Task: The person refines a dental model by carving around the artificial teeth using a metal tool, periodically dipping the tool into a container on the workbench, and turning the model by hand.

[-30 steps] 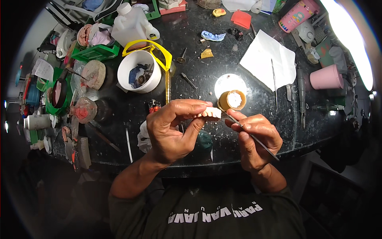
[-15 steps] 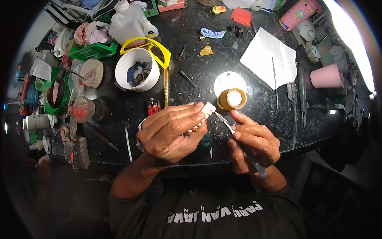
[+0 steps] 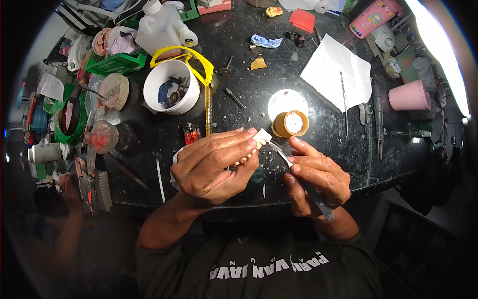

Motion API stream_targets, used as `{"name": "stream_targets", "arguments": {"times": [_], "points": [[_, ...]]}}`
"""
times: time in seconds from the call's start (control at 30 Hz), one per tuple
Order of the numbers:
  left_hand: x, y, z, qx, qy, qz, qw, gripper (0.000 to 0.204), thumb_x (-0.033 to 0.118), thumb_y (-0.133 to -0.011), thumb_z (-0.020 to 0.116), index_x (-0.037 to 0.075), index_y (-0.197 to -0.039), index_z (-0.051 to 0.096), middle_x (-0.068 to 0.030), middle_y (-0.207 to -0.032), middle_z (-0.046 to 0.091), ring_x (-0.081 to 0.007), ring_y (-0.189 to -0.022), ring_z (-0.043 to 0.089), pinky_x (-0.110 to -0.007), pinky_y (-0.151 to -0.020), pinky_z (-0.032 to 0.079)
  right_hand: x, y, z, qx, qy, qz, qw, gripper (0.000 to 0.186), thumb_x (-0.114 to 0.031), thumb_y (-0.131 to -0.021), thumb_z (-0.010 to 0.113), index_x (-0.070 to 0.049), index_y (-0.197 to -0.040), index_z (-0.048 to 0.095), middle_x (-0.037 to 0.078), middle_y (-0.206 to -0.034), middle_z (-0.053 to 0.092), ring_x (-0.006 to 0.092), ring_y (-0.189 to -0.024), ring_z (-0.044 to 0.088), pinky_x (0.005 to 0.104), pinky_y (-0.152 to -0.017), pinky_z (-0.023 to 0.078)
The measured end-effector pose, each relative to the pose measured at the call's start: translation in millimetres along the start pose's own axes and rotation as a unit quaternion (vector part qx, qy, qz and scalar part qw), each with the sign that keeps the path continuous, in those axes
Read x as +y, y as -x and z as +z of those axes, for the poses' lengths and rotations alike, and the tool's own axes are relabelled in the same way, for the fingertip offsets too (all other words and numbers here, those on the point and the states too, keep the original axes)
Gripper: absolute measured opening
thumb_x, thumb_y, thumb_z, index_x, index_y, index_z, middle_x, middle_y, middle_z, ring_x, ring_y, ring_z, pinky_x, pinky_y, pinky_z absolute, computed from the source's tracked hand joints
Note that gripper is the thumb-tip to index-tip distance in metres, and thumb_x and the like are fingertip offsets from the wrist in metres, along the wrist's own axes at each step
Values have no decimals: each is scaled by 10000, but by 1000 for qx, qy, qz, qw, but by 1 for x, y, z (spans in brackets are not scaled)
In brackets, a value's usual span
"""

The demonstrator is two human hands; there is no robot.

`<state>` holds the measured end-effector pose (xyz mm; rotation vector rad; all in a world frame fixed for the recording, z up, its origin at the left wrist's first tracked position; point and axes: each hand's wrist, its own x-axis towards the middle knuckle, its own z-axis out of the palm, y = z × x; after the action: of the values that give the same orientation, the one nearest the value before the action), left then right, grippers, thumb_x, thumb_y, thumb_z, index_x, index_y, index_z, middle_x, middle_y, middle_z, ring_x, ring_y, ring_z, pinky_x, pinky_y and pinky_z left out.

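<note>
My left hand (image 3: pixel 214 167) grips a cream dental model (image 3: pixel 260 138) with a row of teeth, its fingers curled over much of it. In my right hand (image 3: pixel 318 182) is a slim metal knife-like tool (image 3: pixel 279 150), held between fingers and thumb, with its tip at the model’s right end. Just beyond both hands, a tan pot (image 3: pixel 286 127) of white material stands by a white round disc (image 3: pixel 286 99). A red lighter (image 3: pixel 191 133) lies partly behind my left hand.
A white tub (image 3: pixel 169 104), yellow safety glasses (image 3: pixel 206 70), blue impression (image 3: pixel 266 42), white paper (image 3: pixel 331 70), handpiece (image 3: pixel 377 119) and pink cup (image 3: pixel 408 99) surround my hands. Green bins (image 3: pixel 112 62) crowd the left. Another person's arm (image 3: pixel 69 219) shows at lower left.
My left hand has turned the model more upright with fingers over it. The tool now shows its flat side. The other person's arm has risen toward the bench at lower left.
</note>
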<state>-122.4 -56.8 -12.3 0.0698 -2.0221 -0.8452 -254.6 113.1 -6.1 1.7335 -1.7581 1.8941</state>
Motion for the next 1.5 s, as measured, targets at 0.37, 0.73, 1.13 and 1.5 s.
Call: {"name": "stream_targets", "arguments": {"times": [0.37, 0.73, 1.13, 1.5], "points": [[1, -3, -1, -11, -1, 12, 1000, 332, -81, -756, 832, 18, -1039, 689, -205, -940, 784, -299, -889, 799, -333, -735, 649, 0, -1, 0, -6, -1, -3, 1000, 289, 117, -763, 786, 58, -1038, 723, 194, -908, 756, 339, -934, 784, 514, -946, 632], [2, -4, -2, -10, -6, 11, 1000, 325, -76, -757, 834, 19, -1030, 686, -200, -932, 783, -299, -891, 799, -335, -739, 652, 1, 1, -2, -10, 4, 0, 1000, 308, 109, -751, 801, 54, -1043, 720, 218, -935, 763, 378, -988, 773, 491, -937, 633], [1, -2, 1, -3, 16, 18, 1000, 317, -95, -760, 825, 8, -1027, 688, -202, -932, 780, -297, -890, 797, -331, -762, 651, -3, 4, -7, 44, 38, 47, 997, 208, 98, -790, 777, 46, -977, 701, 169, -817, 733, 248, -769, 751, 337, -668, 607], [3, 1, 2, -31, 44, -104, 993, 288, -101, -781, 799, -24, -1046, 716, -168, -985, 784, -216, -895, 782, -285, -763, 624, 10, 1, -9, 91, 135, 251, 954, 78, 18, -855, 773, 1, -833, 699, 73, -701, 689, 122, -588, 642, 253, -547, 471]]}}
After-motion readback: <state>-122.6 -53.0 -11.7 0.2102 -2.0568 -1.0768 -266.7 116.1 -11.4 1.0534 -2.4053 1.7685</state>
